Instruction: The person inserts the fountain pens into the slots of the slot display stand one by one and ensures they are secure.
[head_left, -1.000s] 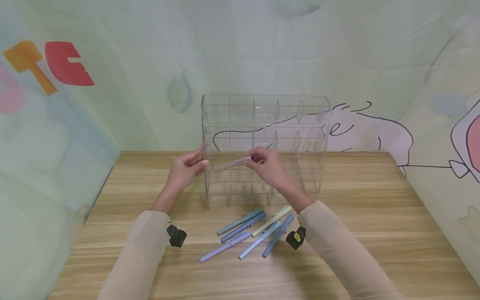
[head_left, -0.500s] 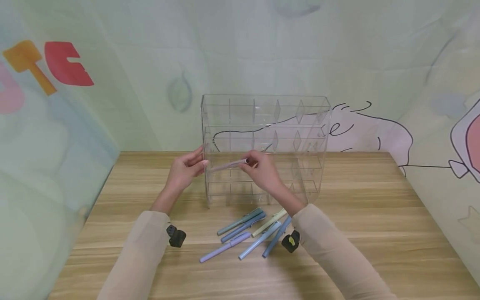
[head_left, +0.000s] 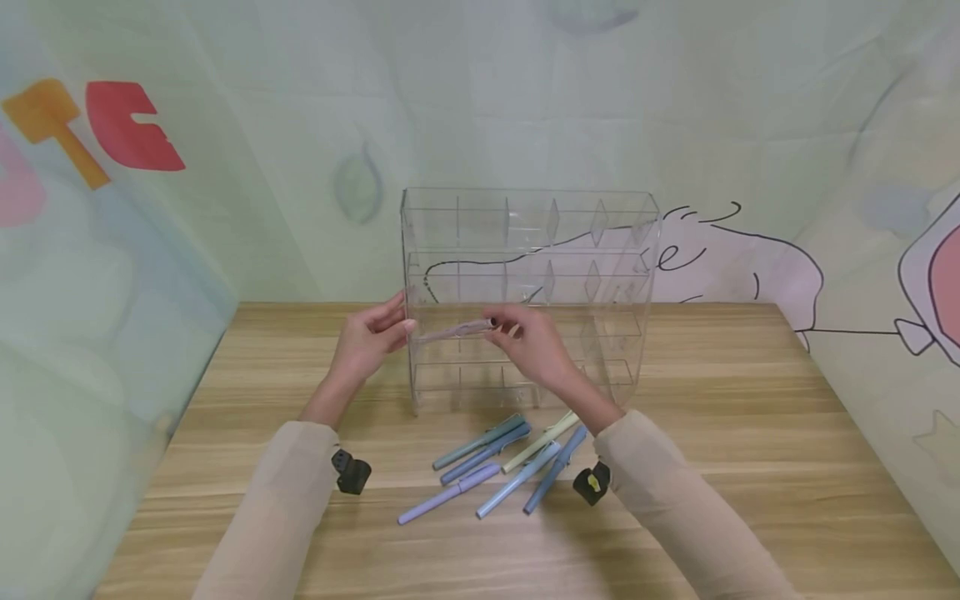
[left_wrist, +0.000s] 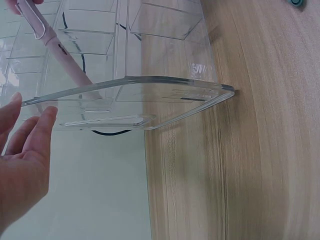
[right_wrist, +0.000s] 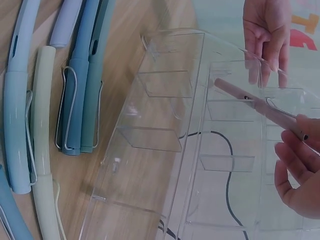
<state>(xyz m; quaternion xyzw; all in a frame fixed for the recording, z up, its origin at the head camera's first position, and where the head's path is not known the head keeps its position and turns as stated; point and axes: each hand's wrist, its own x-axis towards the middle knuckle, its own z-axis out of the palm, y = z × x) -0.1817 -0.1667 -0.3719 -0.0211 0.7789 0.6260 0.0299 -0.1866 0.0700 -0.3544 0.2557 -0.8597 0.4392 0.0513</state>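
A clear acrylic organizer with several small compartments stands upright on the wooden table. My left hand holds its left side panel, thumb over the front edge and fingers along the outer face. Between the thumb and fingers of my right hand is a pale pink pen, pinched by its capped end near the metal clip. The pen lies nearly level, its free end pointing into a left-hand compartment in a middle row. In the left wrist view that end reaches close to the side panel.
Several capped pens lie in front of the organizer: a green one, a blue one, a lavender one, a light blue one, a pale yellow-green one and a darker blue one. A printed cloth hangs behind the table.
My right hand has moved slightly left with the pink pen, whose tip is nearer the left panel. The left hand and the loose pens stay in place.
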